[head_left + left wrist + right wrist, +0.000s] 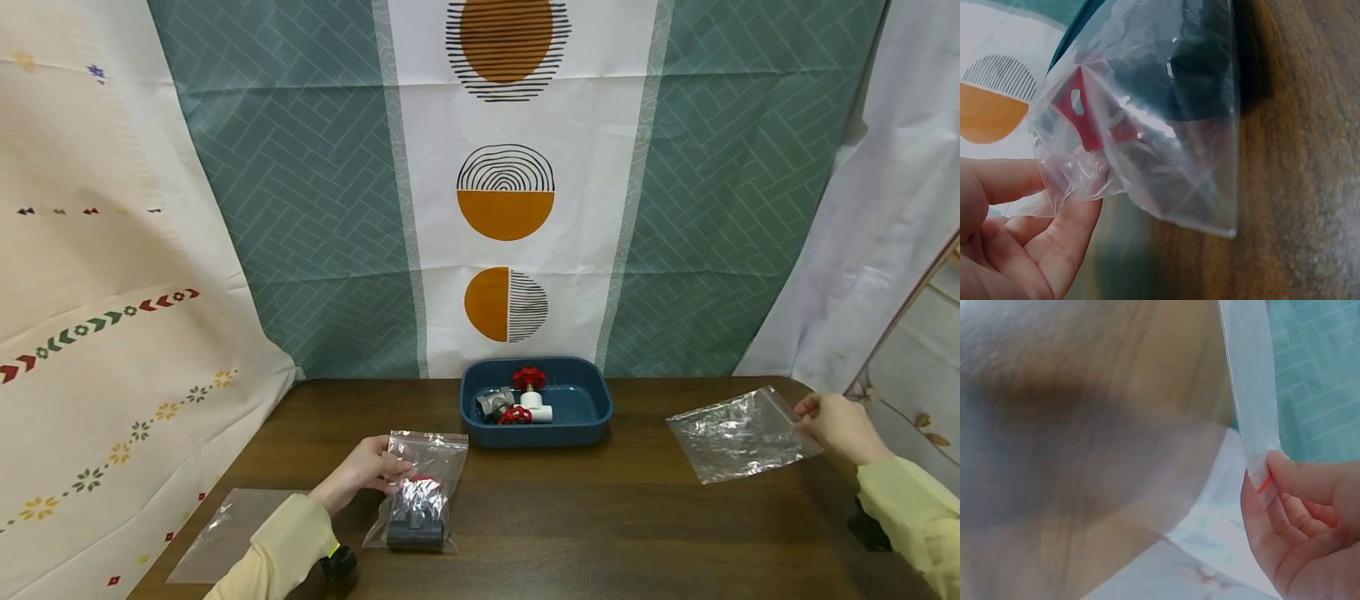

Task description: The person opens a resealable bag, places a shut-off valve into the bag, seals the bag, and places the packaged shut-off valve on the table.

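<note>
My left hand (366, 467) pinches the edge of a see-through zip bag (447, 467) over the left part of the table. Inside that bag is a dark grey pipe valve (416, 535) with a red handle (1082, 115). Far to the right, my right hand (842, 429) holds up a second see-through zip bag (738, 437) by a corner of its seal strip. Thumb and fingers pinch the strip (1254, 381) in the right wrist view, and nothing shows inside this bag.
A blue tray (581, 433) stands at the table's back edge, against a patterned curtain. It holds a metal fitting (491, 404), a white valve (534, 408) with a red knob and another red handwheel. A flat see-through bag (232, 533) lies at the left, partly behind the left sleeve.
</note>
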`<state>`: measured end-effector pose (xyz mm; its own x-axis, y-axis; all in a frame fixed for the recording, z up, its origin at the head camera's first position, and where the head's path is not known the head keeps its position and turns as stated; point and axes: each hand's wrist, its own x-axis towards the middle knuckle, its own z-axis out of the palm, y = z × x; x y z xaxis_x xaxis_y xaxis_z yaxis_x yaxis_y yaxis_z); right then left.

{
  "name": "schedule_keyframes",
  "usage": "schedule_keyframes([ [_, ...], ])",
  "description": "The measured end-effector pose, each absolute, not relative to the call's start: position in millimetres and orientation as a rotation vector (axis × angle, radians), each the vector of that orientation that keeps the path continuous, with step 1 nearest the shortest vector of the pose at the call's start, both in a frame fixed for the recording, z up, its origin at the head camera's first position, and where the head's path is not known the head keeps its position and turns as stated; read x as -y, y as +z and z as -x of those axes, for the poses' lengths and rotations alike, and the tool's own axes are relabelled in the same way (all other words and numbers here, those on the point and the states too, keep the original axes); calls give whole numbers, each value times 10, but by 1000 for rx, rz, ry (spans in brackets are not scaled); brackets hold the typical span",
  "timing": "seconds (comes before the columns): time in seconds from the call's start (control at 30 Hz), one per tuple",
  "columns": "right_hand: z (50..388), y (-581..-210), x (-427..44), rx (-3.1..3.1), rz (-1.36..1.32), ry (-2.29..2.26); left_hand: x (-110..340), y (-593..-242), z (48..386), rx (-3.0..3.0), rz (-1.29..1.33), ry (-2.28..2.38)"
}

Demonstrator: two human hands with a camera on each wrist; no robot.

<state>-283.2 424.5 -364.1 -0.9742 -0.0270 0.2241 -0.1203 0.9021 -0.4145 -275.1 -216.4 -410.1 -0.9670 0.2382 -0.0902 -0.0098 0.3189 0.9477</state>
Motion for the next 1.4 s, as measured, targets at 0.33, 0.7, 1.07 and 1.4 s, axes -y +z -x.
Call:
schedule_keyframes([
  [0.33, 2853, -3496, -4084, 2731, -250, 590, 2188, -4051, 2765, -2389, -164, 1715],
  [0.7, 2855, -3393, -4014, 2679, -333, 566, 2213, -3966, 2809, -2500, -115, 1705],
  [1.07, 2857, -3292, -3858, 2582, -563, 625, 2193, -3810, 2835, -2938, -168, 1432],
  [1.4, 2802, -3135, -3527, 2528, -719, 605, 1992, -3646, 2862, -3258, -462, 1195],
])
